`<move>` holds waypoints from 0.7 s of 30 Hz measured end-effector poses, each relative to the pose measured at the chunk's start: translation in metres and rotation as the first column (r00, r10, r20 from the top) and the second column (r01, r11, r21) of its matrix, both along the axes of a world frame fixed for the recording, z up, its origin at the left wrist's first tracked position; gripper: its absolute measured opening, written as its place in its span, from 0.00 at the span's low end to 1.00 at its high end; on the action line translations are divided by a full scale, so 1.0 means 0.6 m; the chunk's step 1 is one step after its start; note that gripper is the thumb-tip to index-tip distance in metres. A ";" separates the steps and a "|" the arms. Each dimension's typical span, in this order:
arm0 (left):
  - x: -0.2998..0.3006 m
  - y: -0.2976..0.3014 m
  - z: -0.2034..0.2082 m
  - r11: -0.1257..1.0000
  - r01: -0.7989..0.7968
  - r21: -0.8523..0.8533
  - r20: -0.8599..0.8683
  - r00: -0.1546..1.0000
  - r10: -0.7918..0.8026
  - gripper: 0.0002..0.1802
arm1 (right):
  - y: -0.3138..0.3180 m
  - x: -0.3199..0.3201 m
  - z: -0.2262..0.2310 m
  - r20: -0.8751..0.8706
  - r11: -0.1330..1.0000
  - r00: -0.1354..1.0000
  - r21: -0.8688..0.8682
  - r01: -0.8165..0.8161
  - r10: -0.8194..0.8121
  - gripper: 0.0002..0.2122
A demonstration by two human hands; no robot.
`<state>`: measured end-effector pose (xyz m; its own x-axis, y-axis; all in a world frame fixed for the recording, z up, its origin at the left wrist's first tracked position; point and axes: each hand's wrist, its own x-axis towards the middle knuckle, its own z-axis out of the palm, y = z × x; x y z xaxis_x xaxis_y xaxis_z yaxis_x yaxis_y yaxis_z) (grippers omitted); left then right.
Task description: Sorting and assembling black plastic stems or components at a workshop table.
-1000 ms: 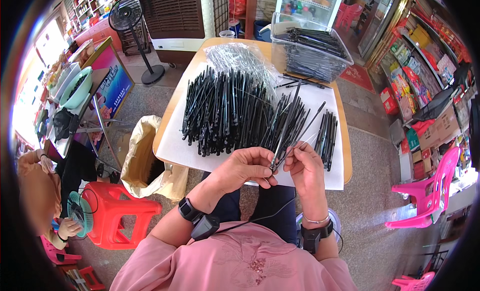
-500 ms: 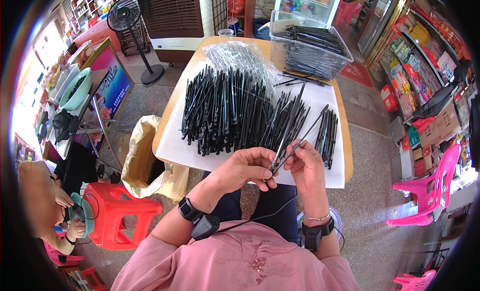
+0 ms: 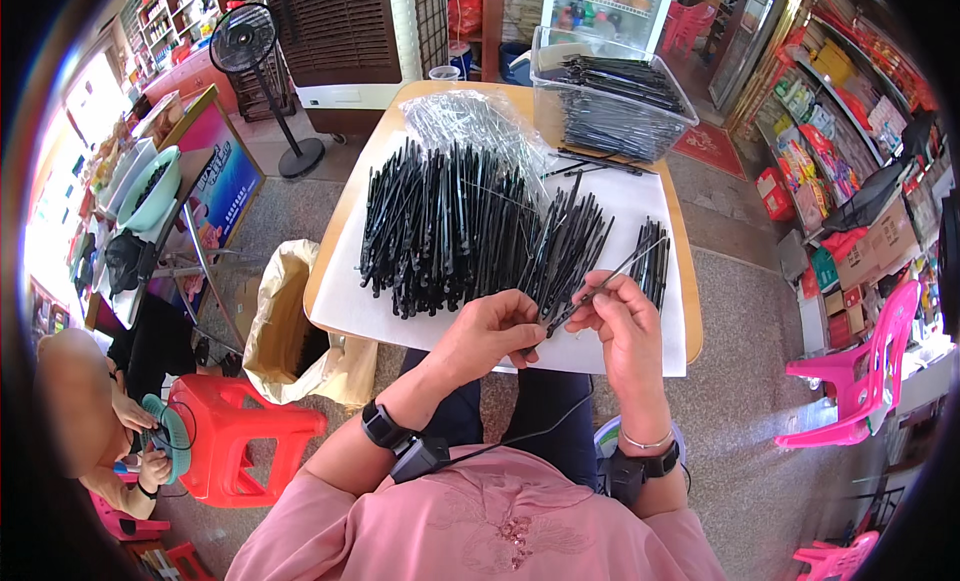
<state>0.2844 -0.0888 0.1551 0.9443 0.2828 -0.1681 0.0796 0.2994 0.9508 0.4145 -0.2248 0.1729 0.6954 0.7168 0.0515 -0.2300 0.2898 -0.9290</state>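
Near the front edge of the table [image 3: 694,336], my right hand [image 3: 630,333] pinches a thin black rod [image 3: 638,255], which slants up and to the right. Close beside it, my left hand [image 3: 488,333] has thumb and fingers pressed together at the rod's lower end. Exactly what lies between the left fingertips is too small to make out. A large heap of black rods with knobbed ends [image 3: 425,231] lies beyond my left hand. A looser bunch of rods [image 3: 572,236] is just beyond both hands, and a smaller bunch [image 3: 652,268] lies to the right.
A white sheet [image 3: 625,196] covers much of the table. Clear plastic wrapping [image 3: 465,116] and a transparent bin [image 3: 692,119] of rods stand at the back. On the left are an open sack [image 3: 275,316], a red stool [image 3: 225,421] and another person's hands [image 3: 152,468] at a green basket.
Both hands stay close together at the table's front edge. My right hand's fingers have shifted on the rod, and the rod now leans lower to the right.
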 end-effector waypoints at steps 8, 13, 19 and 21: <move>0.006 -0.021 0.003 0.864 -0.056 0.500 0.056 0.998 0.032 0.05 | -0.006 0.002 0.001 0.133 0.980 0.987 -0.188 -0.059 0.085 0.05; 0.019 -0.025 0.004 0.964 -0.089 0.251 0.038 0.996 0.081 0.04 | -0.002 -0.009 0.008 0.172 0.980 0.980 -0.186 -0.070 0.103 0.05; 0.013 -0.024 -0.010 0.961 -0.144 0.236 0.113 0.986 0.120 0.03 | -0.009 -0.002 0.005 0.106 0.978 0.988 -0.189 -0.089 0.111 0.10; 0.013 -0.028 -0.009 0.953 -0.141 0.268 0.079 0.989 0.124 0.02 | -0.011 -0.003 0.002 0.088 0.981 0.990 -0.168 -0.092 0.108 0.10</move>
<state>0.2924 -0.1055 0.1497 0.9014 0.4329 -0.0109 -0.0037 0.0328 0.9995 0.4129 -0.2314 0.1744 0.6176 0.7865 -0.0091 -0.1577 0.1125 -0.9810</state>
